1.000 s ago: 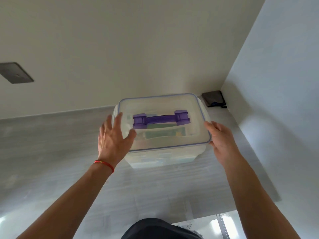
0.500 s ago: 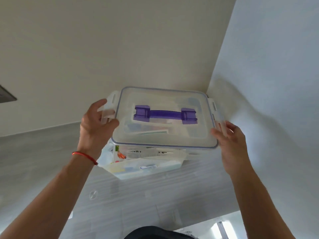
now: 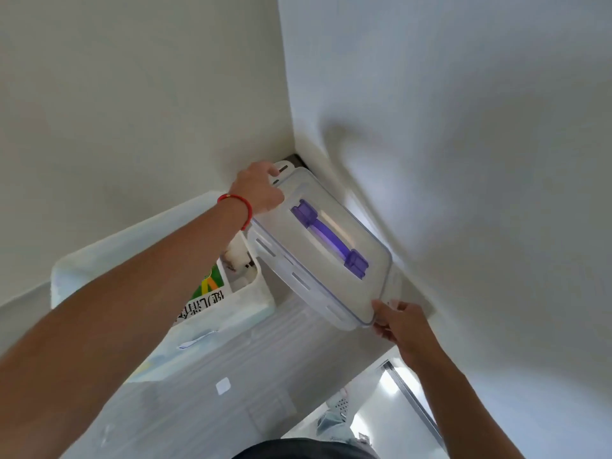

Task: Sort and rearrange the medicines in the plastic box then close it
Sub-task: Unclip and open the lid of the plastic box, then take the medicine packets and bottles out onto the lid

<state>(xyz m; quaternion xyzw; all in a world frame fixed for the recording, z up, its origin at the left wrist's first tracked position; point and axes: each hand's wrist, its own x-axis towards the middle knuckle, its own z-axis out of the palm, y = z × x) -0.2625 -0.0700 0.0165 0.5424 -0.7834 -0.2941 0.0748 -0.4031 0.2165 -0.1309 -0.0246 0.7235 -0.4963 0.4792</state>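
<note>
1. At the far end of the lid, the left hand grips the short edge, fingers curled over the rim by a latch flap; a red string bracelet circles that wrist.
2. Nearer the camera, the right hand pinches the lid's opposite corner, thumb on top and fingers underneath.
3. Between the two hands the clear lid is held off the box, tilted, running diagonally toward the corner where the two walls meet. Its purple handle faces up, and slotted latch flaps hang along its long side.
4. Left of the lid, the plastic box stands open on a pale grey striped counter, partly hidden under the left forearm.
5. Inside the box, a green and white medicine carton with printed characters stands against the near wall; a white item beside it is too blurred to identify.
6. On the box's outer side there is a small paper label, and a small white sticker lies on the counter nearby.
7. Behind the lid's far end, a dark object sits in the corner, mostly hidden.
</note>
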